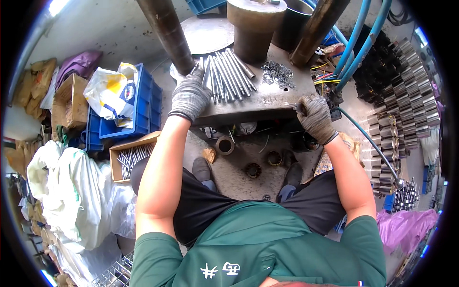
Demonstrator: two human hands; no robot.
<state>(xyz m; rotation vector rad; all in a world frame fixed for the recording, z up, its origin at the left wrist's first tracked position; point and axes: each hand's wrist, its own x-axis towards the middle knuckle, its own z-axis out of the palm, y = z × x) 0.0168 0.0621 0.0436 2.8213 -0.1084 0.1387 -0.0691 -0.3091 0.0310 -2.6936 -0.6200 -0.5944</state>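
Note:
My left hand [191, 97], in a grey knitted glove, is closed at the left end of a row of metal rods [228, 79]. One rod [206, 74] shows at its fingertips, and the palm side is hidden. The rods lie side by side on a worn metal table [267, 100]. My right hand [315, 117], in a dirtier glove, is closed in a pinch at the table's right front edge. From its fingers a small metal piece [289, 104] sticks out to the left. Behind it lies a pile of small metal clips [277, 73], apart from both hands.
Two thick steel columns [167, 36] and a heavy round block [256, 24] rise behind the rods. Blue hoses [356, 40] hang at the right, near stacked metal cylinders [406, 91]. At the left are a blue crate [148, 100] and a carton of rods [134, 158].

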